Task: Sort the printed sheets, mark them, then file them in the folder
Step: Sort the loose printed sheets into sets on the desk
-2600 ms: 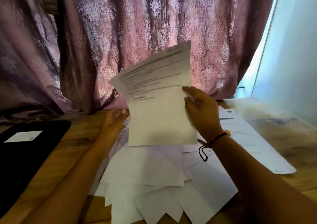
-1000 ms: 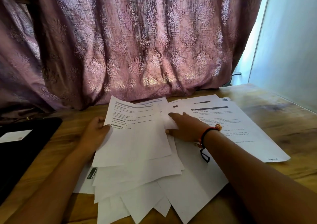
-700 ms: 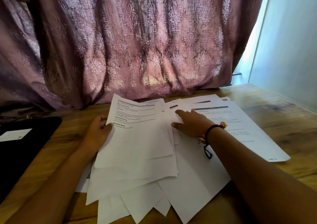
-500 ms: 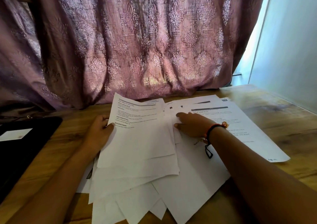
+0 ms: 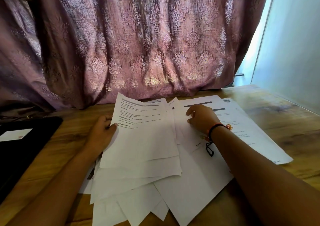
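Printed sheets [image 5: 138, 179] lie fanned on the bench [image 5: 277, 122], right of the black folder [image 5: 26, 148]. Nearest the folder, the left hand [image 5: 102, 132] pinches the top sheet [image 5: 143, 139], held up moments ago and now laid down. Farther from the folder, the right hand [image 5: 202, 120] has a relaxed grip, pressing flat. Sorting is unfinished, I judge. The top sheet's long axis runs away from the person, heading farthest.
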